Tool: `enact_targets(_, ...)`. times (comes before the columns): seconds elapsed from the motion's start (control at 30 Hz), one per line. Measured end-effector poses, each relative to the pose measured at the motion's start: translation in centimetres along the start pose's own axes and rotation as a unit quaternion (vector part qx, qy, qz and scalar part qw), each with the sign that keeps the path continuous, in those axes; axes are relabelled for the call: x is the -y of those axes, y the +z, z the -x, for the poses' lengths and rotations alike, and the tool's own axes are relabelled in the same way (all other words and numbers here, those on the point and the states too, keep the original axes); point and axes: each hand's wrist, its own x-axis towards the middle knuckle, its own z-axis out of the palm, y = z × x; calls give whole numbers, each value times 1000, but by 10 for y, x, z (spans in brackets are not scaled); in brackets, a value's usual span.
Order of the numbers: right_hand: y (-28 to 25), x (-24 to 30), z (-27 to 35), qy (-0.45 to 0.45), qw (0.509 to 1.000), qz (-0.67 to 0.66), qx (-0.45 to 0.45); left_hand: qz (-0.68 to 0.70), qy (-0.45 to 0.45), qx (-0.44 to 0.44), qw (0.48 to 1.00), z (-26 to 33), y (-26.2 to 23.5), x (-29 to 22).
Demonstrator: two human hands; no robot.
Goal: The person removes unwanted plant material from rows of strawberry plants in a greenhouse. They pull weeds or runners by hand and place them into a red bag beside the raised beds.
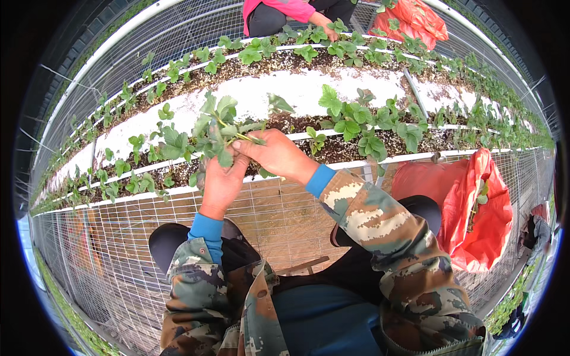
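Observation:
Above the near planting row, a leafy strawberry plant point(209, 141) is between my two hands. My left hand point(222, 183) comes up from below with its fingers closed around the plant's lower stems, partly hidden behind leaves. My right hand point(280, 155) reaches in from the right, thumb and forefinger pinching a stalk of the same plant; a short stem end sticks out past its knuckles. The two hands meet at the fingertips. Rooted strawberry plants point(356, 115) grow in dark soil just right of my hands.
A white strip point(309, 86) runs between two planted rows. Behind the far row a person in a pink sleeve point(295, 9) reaches into the plants, beside a red bag point(409, 22). At my right an open red bag point(481, 219) holds some leaves. White wire mesh point(279, 207) lines the near side.

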Motion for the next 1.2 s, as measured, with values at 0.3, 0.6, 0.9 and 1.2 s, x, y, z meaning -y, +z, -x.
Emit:
enact_targets(0.3, -116, 81, 190, -71, 909, -11, -410, -10, 19, 79, 997, 5, 25, -22)
enact_targets(0.6, -355, 97, 533, 233, 656, 556, -454, -119, -141, -82, 979, -56, 11, 94)
enact_targets(0.9, -194, 114, 210, 28, 928, 224, -298, -274, -128, -46, 952, -90, -1, 193)
enact_targets(1.2, -86, -112, -116, 8, 905, 423, 56, -118, -111, -81, 984, -110, 60, 192)
